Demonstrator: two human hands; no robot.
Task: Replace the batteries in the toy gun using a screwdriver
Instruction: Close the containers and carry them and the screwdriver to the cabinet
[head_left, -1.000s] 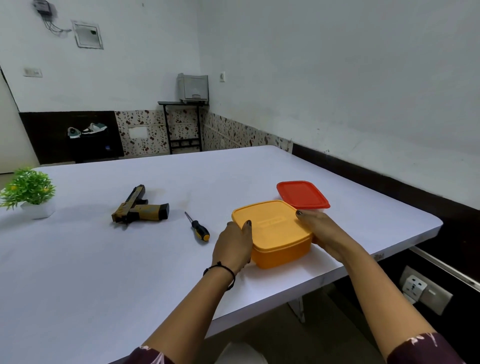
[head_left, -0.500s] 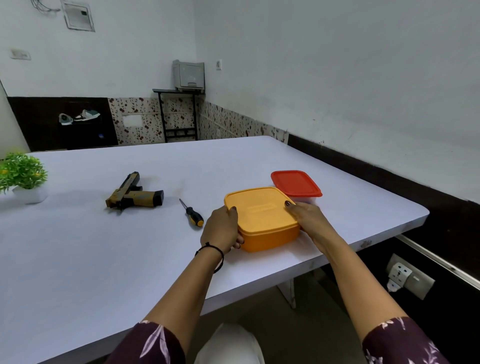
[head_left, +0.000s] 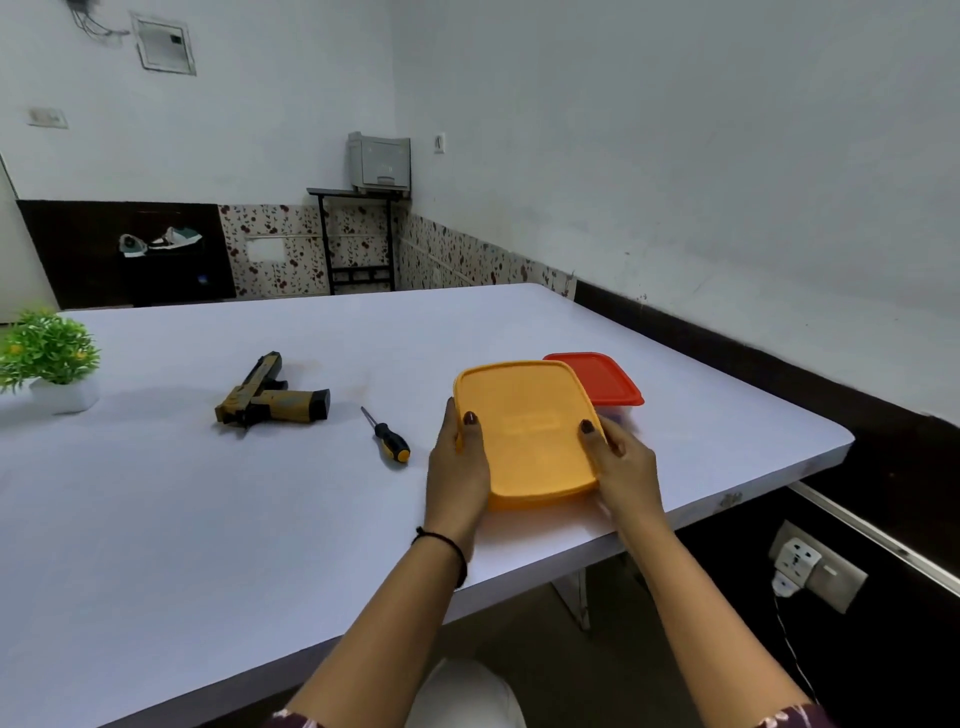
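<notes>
Left of both hands' fingers (head_left: 470, 421) | toy gun (head_left: 270, 397), screwdriver (head_left: 387, 441) untouched

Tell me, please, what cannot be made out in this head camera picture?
- Inside of the orange box: hidden by its closed lid.
- Red-lidded box: mostly behind the orange one; contents blurred.
- Toy gun battery cover and screw: too small.
- Screwdriver tip type: too small.
- Plant: cut off by the left edge.
</notes>
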